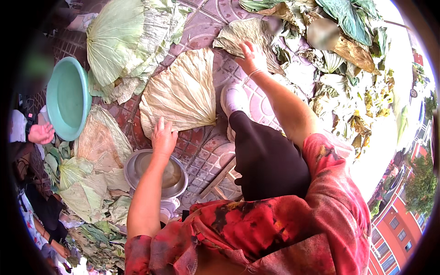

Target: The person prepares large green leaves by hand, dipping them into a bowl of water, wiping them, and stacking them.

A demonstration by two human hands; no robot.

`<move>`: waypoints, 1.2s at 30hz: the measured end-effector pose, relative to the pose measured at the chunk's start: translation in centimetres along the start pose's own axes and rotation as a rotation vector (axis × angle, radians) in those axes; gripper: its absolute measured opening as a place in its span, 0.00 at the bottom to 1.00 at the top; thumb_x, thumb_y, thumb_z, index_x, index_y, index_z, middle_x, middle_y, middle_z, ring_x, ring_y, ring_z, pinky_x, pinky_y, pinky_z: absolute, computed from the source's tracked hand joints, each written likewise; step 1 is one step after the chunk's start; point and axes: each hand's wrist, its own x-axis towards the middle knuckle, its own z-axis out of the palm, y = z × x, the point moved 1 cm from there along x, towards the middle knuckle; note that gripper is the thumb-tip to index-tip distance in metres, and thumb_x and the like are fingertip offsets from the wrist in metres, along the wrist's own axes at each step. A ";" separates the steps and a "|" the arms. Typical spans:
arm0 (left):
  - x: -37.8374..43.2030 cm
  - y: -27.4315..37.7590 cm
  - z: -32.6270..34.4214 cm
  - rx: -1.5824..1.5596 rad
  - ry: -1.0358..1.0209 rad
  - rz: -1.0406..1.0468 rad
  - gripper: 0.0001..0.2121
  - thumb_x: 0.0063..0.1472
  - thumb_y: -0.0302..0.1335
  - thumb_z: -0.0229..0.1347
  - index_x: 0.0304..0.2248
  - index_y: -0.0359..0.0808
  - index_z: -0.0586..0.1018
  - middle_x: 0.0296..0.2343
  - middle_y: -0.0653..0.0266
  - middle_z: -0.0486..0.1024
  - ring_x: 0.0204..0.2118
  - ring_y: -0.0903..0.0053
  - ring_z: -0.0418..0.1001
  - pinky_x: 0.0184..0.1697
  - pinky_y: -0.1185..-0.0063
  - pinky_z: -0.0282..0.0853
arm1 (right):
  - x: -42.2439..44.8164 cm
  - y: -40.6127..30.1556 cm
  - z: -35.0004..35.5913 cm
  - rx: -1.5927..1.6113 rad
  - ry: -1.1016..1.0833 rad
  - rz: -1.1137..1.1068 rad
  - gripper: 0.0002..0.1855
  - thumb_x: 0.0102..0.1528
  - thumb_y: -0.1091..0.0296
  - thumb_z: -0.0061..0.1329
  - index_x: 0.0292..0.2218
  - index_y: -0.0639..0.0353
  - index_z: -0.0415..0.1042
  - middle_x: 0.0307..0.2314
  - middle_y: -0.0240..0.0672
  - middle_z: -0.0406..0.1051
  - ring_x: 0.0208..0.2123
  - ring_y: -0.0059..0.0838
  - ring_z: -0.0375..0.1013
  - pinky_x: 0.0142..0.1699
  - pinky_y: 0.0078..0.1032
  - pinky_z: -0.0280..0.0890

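Observation:
A folded, dried pale leaf, large and fan-shaped [182, 89], lies on the paving before me. My left hand [164, 137] rests at its lower left edge, fingers spread, above a metal basin [177, 192] that holds some liquid. My right hand [252, 60] reaches up and touches, or is just over, a greyish dried leaf [240, 31]; whether its fingers grip the edge cannot be told. A stack of folded pale green leaves [115, 41] lies at the upper left. Brownish and green leaves [99, 141] lie left of the basin.
A green plastic basin [68, 99] stands tilted in view at the left, beside another person's hand [41, 134]. Loose leaves [354, 51] are heaped at the upper right. My shoe [234, 98] is on the paving between my hands. A wooden stool [220, 178] is near my leg.

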 end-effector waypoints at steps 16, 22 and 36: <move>-13.3 4.7 -14.1 -0.639 -0.068 -0.033 0.12 0.50 0.26 0.49 0.34 0.30 0.69 0.36 0.56 0.66 0.37 0.69 0.67 0.38 0.79 0.63 | -2.7 10.1 -3.9 0.393 0.355 0.501 0.16 0.47 0.62 0.41 0.38 0.55 0.62 0.28 0.43 0.68 0.29 0.41 0.68 0.35 0.29 0.61; -21.4 1.2 -18.2 -0.868 0.232 -0.039 0.11 0.51 0.22 0.48 0.36 0.31 0.69 0.35 0.61 0.67 0.34 0.78 0.68 0.34 0.83 0.64 | 1.0 8.2 -7.6 0.941 0.231 0.275 0.10 0.47 0.63 0.46 0.29 0.59 0.64 0.20 0.27 0.65 0.22 0.16 0.61 0.29 0.15 0.59; -26.5 1.4 -16.8 -1.620 0.198 -0.052 0.20 0.52 0.48 0.44 0.26 0.37 0.70 0.24 0.64 0.69 0.27 0.75 0.68 0.23 0.75 0.65 | -6.7 -21.6 -26.3 1.455 -0.618 0.090 0.10 0.51 0.70 0.37 0.37 0.59 0.60 0.31 0.37 0.65 0.30 0.30 0.66 0.34 0.29 0.64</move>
